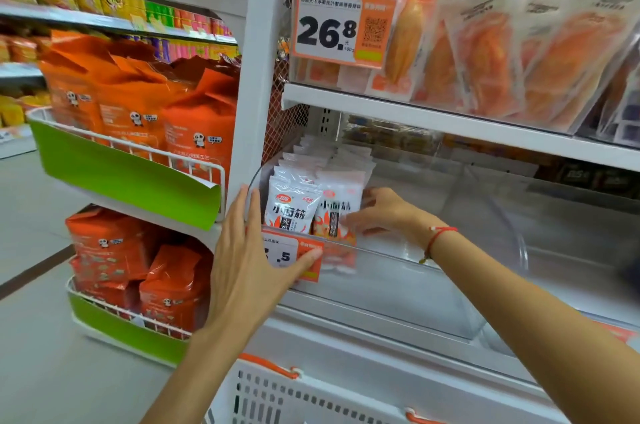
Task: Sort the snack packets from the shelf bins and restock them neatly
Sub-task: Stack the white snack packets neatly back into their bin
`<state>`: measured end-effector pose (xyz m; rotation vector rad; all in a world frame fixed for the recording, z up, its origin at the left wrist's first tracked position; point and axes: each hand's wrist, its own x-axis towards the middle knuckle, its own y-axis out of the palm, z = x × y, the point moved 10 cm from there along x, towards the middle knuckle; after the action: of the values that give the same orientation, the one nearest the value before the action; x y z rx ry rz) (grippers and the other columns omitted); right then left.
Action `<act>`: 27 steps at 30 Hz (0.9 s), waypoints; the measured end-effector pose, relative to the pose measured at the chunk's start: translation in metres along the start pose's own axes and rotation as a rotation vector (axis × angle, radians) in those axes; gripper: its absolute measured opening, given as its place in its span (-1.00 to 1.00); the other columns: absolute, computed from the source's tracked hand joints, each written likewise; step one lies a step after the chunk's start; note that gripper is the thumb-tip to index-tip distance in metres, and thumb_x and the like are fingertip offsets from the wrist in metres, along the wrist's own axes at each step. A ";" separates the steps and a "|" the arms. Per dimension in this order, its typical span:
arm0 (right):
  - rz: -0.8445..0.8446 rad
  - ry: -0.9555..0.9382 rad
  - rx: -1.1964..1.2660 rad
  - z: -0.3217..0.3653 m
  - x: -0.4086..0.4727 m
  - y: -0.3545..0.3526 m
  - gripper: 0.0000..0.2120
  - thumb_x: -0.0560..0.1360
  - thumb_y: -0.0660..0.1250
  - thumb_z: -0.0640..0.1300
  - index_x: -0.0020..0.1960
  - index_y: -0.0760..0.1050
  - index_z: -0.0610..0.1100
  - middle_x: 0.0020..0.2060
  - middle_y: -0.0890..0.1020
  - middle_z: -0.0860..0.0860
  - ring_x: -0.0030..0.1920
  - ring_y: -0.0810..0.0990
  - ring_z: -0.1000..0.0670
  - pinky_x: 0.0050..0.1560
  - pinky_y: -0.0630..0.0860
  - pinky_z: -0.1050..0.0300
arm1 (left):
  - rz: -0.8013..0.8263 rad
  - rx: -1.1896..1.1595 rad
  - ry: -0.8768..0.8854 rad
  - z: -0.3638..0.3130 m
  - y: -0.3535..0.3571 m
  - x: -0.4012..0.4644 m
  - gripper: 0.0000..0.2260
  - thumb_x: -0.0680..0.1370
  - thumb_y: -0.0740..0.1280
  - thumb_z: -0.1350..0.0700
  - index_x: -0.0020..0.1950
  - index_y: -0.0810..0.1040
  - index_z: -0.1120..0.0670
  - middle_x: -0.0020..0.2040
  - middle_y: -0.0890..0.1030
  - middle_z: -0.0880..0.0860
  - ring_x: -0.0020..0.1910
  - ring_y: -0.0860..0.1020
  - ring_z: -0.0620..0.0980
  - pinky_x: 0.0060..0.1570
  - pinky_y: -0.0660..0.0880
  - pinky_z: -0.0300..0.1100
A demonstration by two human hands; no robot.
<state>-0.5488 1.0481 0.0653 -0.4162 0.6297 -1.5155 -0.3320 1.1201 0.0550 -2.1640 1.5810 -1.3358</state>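
Note:
A clear plastic shelf bin (pixel 408 271) holds a row of white snack packets (pixel 294 208) with red flame print, standing upright at its left end. My left hand (pixel 249 257) lies flat with straight fingers against the bin's left front corner, its thumb over the orange price tag (pixel 287 250). My right hand (pixel 381 212) reaches inside the bin and touches the right side of the front packet (pixel 337 215) with extended fingers. The right part of the bin holds no packets.
Above, a shelf carries pale packets with orange contents (pixel 485 52) and a 26.8 price tag (pixel 339 28). To the left, green-fronted wire racks (pixel 121 170) hold orange panda bags (pixel 194 132). A white perforated basket (pixel 311 399) with orange handles sits below.

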 end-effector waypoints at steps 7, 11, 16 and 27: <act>-0.206 -0.251 -0.333 0.044 0.002 -0.031 -0.19 0.31 0.59 -0.04 0.44 0.28 -0.15 0.21 0.50 -0.06 0.20 0.48 -0.07 0.04 0.39 0.21 | -0.045 -0.043 -0.119 0.012 0.000 -0.007 0.15 0.21 0.35 -0.48 0.59 -0.13 -0.02 0.54 0.09 0.02 0.51 0.12 0.05 0.38 0.29 -0.03; -0.107 -0.254 -0.678 0.051 0.009 -0.019 -0.32 0.36 0.55 -0.02 0.38 0.40 -0.20 0.31 0.49 -0.10 0.28 0.46 -0.08 0.08 0.39 0.19 | -0.038 -0.029 -0.124 0.012 0.001 -0.007 0.14 0.21 0.35 -0.47 0.59 -0.08 0.00 0.51 0.12 0.04 0.49 0.14 0.05 0.34 0.32 -0.02; -0.128 -0.263 -0.746 0.060 0.008 -0.013 -0.43 0.34 0.55 -0.02 0.28 0.46 -0.12 0.21 0.55 -0.06 0.19 0.52 -0.10 0.11 0.50 0.07 | -0.026 -0.032 -0.122 0.011 0.000 -0.008 0.12 0.21 0.31 -0.47 0.59 -0.10 -0.01 0.51 0.11 0.02 0.48 0.13 0.03 0.30 0.37 -0.02; -0.153 -0.389 -0.471 0.050 0.006 -0.005 -0.36 0.35 0.55 -0.09 0.37 0.41 -0.12 0.30 0.52 -0.04 0.14 0.56 -0.09 0.16 0.52 -0.03 | -0.023 -0.044 -0.120 0.012 0.000 -0.009 0.09 0.26 0.37 -0.43 0.59 -0.11 -0.03 0.52 0.09 -0.01 0.49 0.12 0.02 0.28 0.39 0.00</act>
<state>-0.5225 1.0353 0.1064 -1.1115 0.6508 -1.3680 -0.3240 1.1232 0.0434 -2.2484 1.5588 -1.1639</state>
